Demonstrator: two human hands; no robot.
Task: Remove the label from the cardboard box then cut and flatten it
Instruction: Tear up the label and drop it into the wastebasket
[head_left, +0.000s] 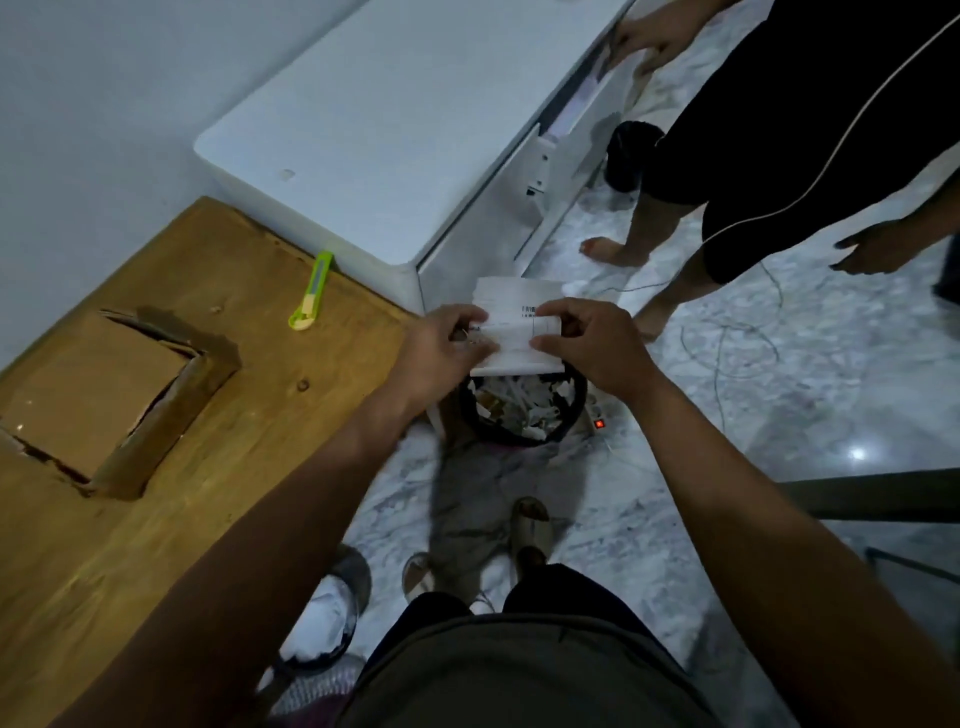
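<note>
The white label (519, 299), printed with a barcode, is off the box and held up over a black waste bin (524, 410). My left hand (447, 345) pinches its left edge and my right hand (587, 343) pinches its right side. The brown cardboard box (98, 400) lies on the wooden table (218, 467) at the left, with torn patches on its top and sides. A green and yellow utility knife (313, 291) rests on the table beyond the box, near the table's far edge.
The bin is full of torn paper scraps. A white cabinet (384, 140) stands behind the table. Another person (779, 156) stands barefoot at the upper right. Cables trail over the marble floor (727, 353), and a power strip with a red switch (600, 423) lies beside the bin.
</note>
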